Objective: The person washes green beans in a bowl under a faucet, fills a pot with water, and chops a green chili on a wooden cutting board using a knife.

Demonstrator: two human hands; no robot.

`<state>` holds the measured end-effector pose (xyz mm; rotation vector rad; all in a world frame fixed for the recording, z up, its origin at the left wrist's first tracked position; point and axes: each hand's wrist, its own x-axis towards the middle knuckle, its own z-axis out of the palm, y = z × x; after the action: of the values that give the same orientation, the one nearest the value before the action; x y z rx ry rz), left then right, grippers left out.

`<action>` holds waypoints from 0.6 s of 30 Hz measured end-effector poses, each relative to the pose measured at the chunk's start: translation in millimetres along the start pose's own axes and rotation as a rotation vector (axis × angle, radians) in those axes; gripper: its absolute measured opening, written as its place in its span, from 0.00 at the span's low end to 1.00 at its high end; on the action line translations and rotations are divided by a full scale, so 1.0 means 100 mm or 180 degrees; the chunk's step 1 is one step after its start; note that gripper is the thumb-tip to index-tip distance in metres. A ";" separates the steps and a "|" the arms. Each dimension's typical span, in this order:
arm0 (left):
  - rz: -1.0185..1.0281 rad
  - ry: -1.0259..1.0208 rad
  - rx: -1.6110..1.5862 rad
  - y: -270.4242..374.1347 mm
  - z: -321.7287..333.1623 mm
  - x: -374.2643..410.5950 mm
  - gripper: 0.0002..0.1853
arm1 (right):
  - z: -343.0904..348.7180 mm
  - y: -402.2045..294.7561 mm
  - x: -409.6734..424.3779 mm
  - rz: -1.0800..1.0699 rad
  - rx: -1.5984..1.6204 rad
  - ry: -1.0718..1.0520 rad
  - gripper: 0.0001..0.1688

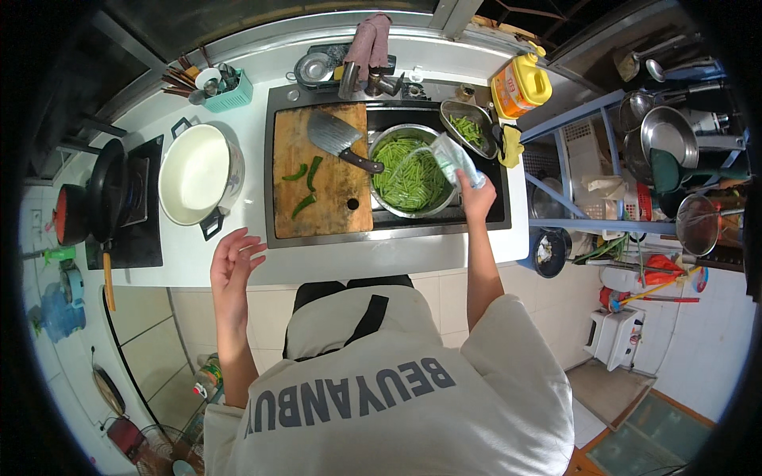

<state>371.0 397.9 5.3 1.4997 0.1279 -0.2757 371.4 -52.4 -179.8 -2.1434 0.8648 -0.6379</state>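
Observation:
My right hand [478,196] grips a white and green plastic packet [453,159] over the right side of a metal bowl [382,203] filled with cut green beans [405,178]. A pale stream, seemingly from the packet, reaches over the beans. My left hand [235,256], fingers spread and holding nothing, hovers at the counter's front edge, below the white pot. Left of the bowl lies a wooden cutting board [327,214] with several green peppers [313,172] and a cleaver [334,134], whose handle reaches the bowl's rim. A metal strainer basket [493,152] with green pieces rests behind the packet.
A white two-handled pot [196,172] stands on the left counter, beside a hob with a black wok [107,184]. At the back are a faucet [375,83] with a cloth [369,38], a teal utensil basket [231,95] and a yellow pump bottle [521,86]. A yellow cloth [511,146] hangs right.

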 end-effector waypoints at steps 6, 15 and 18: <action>0.0009 0.0168 -0.0111 -0.04 -0.04 -0.08 0.17 | -0.12 0.27 -0.23 -0.0060 -0.0132 -0.0384 0.23; 0.0105 0.0173 0.0075 -0.01 0.02 -0.21 0.19 | 0.09 0.42 -0.06 -0.0113 -0.0100 0.0287 0.22; -0.0035 0.0389 -0.0025 -0.03 0.02 -0.32 0.19 | -0.01 0.75 -0.29 0.1005 0.0784 -0.0179 0.22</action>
<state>339.0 398.9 10.5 1.5086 0.2346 -0.1920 323.9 -69.7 -242.2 -1.7501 1.0113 -0.4911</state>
